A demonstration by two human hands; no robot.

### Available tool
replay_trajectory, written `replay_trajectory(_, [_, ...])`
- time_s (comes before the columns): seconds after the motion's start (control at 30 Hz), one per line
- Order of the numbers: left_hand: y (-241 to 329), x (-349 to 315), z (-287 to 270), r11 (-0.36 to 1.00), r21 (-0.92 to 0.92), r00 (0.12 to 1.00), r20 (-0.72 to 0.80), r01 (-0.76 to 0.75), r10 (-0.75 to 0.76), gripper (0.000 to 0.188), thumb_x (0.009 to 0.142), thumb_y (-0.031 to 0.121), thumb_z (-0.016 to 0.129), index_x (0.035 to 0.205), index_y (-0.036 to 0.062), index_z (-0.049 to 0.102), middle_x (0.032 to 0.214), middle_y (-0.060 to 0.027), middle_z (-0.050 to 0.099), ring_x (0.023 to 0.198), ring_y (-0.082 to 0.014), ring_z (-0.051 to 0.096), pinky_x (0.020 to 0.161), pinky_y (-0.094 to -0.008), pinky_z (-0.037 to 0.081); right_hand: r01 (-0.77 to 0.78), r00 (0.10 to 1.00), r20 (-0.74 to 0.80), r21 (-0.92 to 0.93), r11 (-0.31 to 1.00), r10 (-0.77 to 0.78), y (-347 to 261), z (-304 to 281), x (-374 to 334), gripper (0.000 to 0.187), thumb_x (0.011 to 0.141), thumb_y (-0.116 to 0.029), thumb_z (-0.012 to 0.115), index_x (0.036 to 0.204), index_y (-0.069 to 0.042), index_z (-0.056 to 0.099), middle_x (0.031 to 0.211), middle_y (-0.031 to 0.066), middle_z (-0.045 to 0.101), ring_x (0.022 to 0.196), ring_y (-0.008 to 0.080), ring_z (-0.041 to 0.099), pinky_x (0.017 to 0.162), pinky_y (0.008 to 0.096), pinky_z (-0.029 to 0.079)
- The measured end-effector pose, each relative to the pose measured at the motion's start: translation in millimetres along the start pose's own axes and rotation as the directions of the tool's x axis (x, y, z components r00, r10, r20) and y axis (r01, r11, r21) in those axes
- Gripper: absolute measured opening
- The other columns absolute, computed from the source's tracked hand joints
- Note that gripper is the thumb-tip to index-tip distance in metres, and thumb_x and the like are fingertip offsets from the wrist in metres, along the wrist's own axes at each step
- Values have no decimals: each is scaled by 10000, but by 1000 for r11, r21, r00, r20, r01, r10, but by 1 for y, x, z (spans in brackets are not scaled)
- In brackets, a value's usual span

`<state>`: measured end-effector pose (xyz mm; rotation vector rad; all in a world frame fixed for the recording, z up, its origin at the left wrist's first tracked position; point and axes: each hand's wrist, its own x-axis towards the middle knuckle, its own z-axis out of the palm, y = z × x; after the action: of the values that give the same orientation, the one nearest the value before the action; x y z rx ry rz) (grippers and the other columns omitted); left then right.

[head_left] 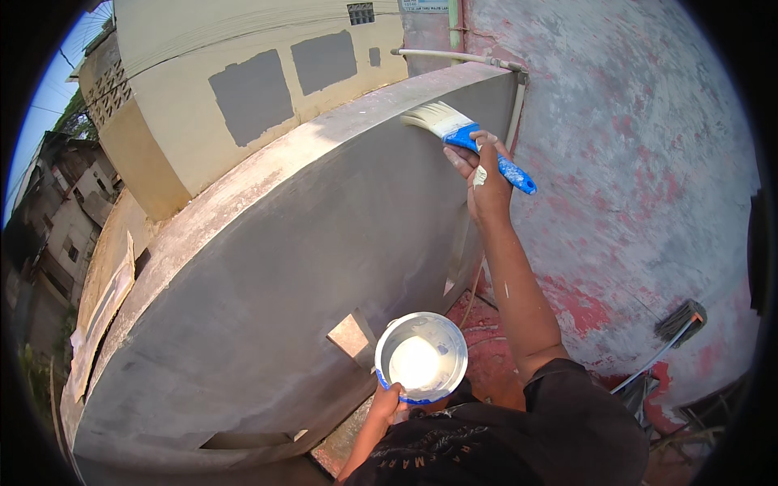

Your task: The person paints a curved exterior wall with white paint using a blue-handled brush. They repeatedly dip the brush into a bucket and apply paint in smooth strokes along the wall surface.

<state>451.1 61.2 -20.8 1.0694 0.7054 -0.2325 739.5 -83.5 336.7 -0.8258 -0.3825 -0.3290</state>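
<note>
My right hand (489, 172) is closed around the blue handle of a wide paintbrush (444, 120). Cream-white paint coats the bristles, which lie at the upper edge of a grey parapet wall (308, 235); I cannot tell if they touch it. A blob of paint sticks to the back of this hand. Low in front of my body, my left hand (387, 402) grips the rim of a small bucket (386, 336) with a blue lower edge. White paint glares brightly inside it.
A patchy grey and pink wall (616, 146) rises on the right, with a broom (679, 324) leaning there. White pipe (458, 57) runs over the parapet's far end. Beyond stands a cream building (170, 113) with grey patches. A board (101, 316) lies along the left edge.
</note>
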Motion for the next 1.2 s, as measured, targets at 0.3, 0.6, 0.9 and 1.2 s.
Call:
replay_trajectory(0.3, [2, -12, 11, 998, 48, 999, -9, 43, -43, 567, 906, 42, 482, 1460, 9, 367, 1244, -192, 591, 955, -284, 710, 655, -358, 666, -121, 910, 386, -101, 988, 151, 13, 10, -91, 194, 1028, -176, 510, 1059, 2, 582, 1112, 143, 611, 1066, 279, 668, 994, 450, 569])
replay_trajectory(0.6, [-11, -24, 7, 994, -25, 994, -2, 108, -108, 581, 886, 10, 479, 1455, 13, 358, 1238, -185, 578, 922, -260, 691, 690, -354, 654, -338, 907, 191, -207, 918, 377, 122, -139, -107, 214, 1057, -188, 539, 1017, -3, 639, 1025, 94, 643, 999, 197, 685, 895, 388, 612])
replay_trajectory(0.9, [-31, -27, -2, 990, -48, 987, -91, 129, -133, 488, 937, 80, 470, 1418, 20, 419, 1178, -160, 630, 883, -209, 698, 627, -310, 623, -349, 922, 102, -194, 917, 372, 112, -115, -67, 227, 1002, -180, 566, 1072, 21, 646, 1048, 148, 672, 903, 226, 718, 831, 337, 630])
replay_trajectory(1.2, [-22, -23, 4, 986, -159, 993, -103, 44, -61, 497, 894, 61, 454, 1370, -71, 398, 1148, -242, 614, 870, -323, 723, 652, -398, 676, -213, 948, 262, 95, 973, 182, 86, -102, -66, 298, 1043, -234, 531, 1224, -2, 573, 1183, 170, 620, 1085, 296, 671, 1003, 453, 559])
